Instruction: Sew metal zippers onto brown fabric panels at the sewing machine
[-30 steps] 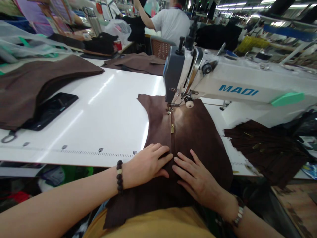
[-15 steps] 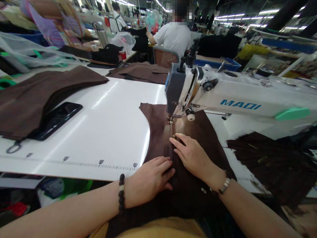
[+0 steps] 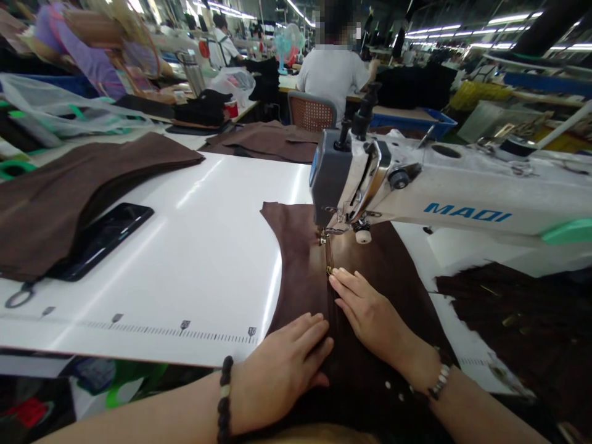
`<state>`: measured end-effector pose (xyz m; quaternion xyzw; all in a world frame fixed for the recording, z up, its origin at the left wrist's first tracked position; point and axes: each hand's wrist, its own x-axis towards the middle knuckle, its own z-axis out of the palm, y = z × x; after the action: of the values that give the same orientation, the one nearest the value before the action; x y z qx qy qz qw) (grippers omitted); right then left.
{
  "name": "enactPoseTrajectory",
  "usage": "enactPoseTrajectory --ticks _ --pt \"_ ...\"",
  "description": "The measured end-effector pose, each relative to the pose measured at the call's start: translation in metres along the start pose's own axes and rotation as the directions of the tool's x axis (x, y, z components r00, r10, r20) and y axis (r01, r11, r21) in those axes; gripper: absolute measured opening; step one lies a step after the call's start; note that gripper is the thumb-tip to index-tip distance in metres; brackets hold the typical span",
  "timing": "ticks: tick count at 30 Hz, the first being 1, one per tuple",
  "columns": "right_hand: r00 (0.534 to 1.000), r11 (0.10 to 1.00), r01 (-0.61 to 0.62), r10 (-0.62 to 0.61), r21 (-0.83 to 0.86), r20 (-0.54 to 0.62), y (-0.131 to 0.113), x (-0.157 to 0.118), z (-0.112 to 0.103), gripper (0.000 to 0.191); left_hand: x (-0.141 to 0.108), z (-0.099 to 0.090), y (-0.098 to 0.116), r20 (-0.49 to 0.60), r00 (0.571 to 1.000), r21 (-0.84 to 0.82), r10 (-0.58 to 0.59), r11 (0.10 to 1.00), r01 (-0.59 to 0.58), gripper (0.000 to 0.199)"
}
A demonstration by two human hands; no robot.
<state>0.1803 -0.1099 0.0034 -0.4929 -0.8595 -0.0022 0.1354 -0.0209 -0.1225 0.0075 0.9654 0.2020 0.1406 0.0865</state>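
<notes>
A dark brown fabric panel (image 3: 298,265) lies under the presser foot (image 3: 323,239) of a white sewing machine (image 3: 462,185). Along its middle runs a zipper (image 3: 329,251) with a brass-coloured slider (image 3: 330,270). My right hand (image 3: 382,317) rests on the panel right of the zipper, fingers stretched out, their tips at the slider. My left hand (image 3: 282,364) lies on the panel to the left and nearer to me, its fingers flat and the thumb apart. The fabric's near part falls into shadow between my wrists.
Left on the white table (image 3: 222,228) are stacked brown pieces (image 3: 92,166) partly over a phone (image 3: 106,240). A ruler scale (image 3: 185,330) runs along the front edge. More brown pieces with zippers (image 3: 509,308) lie at right. A co-worker (image 3: 330,71) sits ahead, back turned.
The view has shifted slightly, so the table and machine appear a little lower. Both hands stay on the panel in nearly the same places. The co-worker ahead has changed arm position.
</notes>
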Motion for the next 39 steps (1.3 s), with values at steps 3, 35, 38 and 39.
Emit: enactPoseTrajectory --ticks 3,35,38,39 --pt "1.000 1.000 -0.001 0.001 0.006 0.004 0.000 0.000 0.000 0.038 -0.001 0.000 0.000 0.009 1.000 0.008 -0.008 1.000 0.008 0.040" --pt "0.981 0.983 -0.184 0.183 -0.014 -0.058 0.006 0.034 0.019 0.037 0.018 0.003 -0.045 0.012 0.999 0.024 0.049 0.998 -0.050 0.032" --pt "0.971 0.970 -0.237 0.235 -0.053 -0.048 0.003 0.041 0.018 0.037 0.021 0.004 -0.050 0.012 0.999 0.018 0.047 0.999 -0.048 0.032" --pt "0.967 0.966 -0.252 0.250 -0.060 -0.038 0.002 0.044 0.017 0.036 0.022 0.004 -0.052 0.012 0.999 0.016 0.048 0.999 -0.049 0.033"
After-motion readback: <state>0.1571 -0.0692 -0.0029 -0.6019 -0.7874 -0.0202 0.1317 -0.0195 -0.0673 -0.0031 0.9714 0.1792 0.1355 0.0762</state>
